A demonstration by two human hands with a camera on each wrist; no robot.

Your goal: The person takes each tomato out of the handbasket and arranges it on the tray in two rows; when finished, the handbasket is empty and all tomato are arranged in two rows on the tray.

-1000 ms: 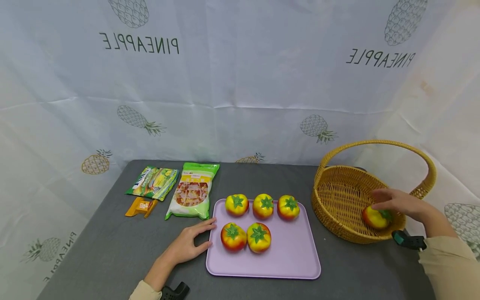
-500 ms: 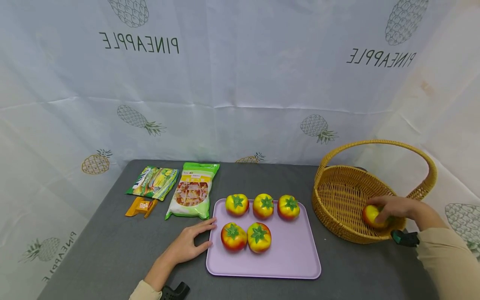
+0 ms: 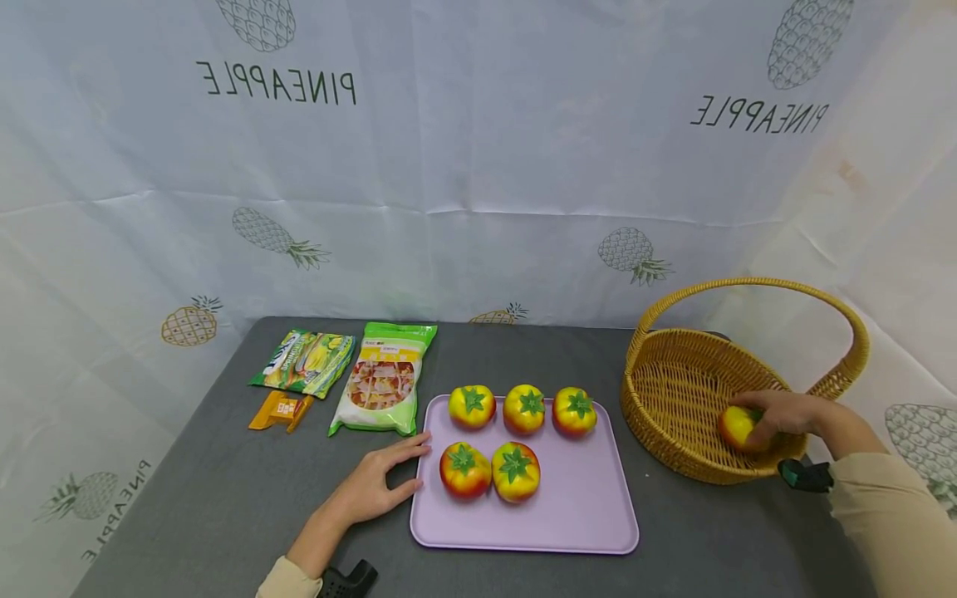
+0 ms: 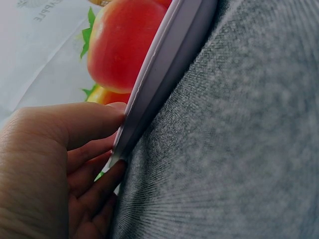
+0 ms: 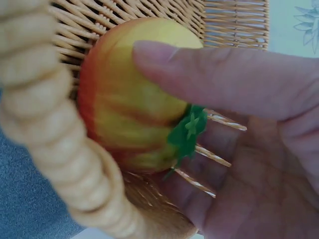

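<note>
Grey cloth tabletop (image 3: pixel 224 498), white pineapple-print sheet behind. R hand (image 3: pixel 785 413) sits inside the wicker basket (image 3: pixel 673 390), fingers curled round a yellow-red toy tomato (image 3: pixel 736 426); in the wrist view the thumb (image 5: pixel 214 79) lies over the fruit (image 5: pixel 134 94), green stem turned into the palm, fruit low against the basket's near wall just under the rim (image 5: pixel 60 139). Grip looks loose, prob. since the fruit is resting on the weave rather than being carried. L hand (image 3: pixel 374 486) lies flat, fingers relaxed, tips touching the left edge of the lilac tray (image 3: pixel 583 515) w/ nothing gripped; seems to steady it. Tray holds 5 more tomatoes (image 3: pixel 523 409), 3 behind, 2 in front. Further left: 2 snack bags (image 3: pixel 381 382) and a small orange packet (image 3: pixel 280 411), well apart from both hands.
</note>
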